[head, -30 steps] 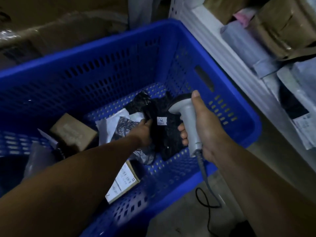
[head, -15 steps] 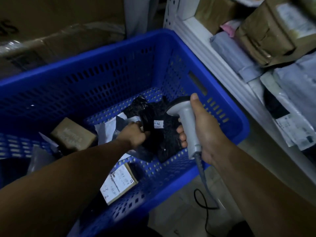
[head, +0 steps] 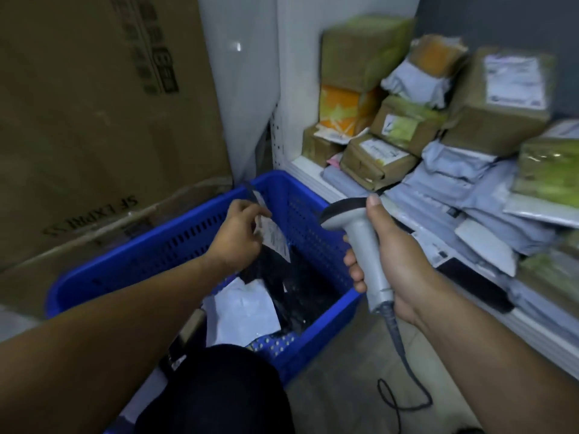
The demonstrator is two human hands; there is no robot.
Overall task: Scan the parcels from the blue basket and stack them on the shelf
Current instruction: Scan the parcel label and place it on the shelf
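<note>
Left grip (head: 241, 233) pinches the limp black plastic parcel w/ white label (head: 277, 242) by its top, hanging over the blue slotted plastic basket (head: 175, 245). Right grip (head: 391, 270) is clenched round the grey handheld scanner (head: 363, 245). Risks: label curls so the scan prob. misses; thin pinch may slip. White shelf (head: 308, 170) at right is heaped to its edge, little free room. Black scanner cord (head: 404, 399) loops on the floor.
</note>
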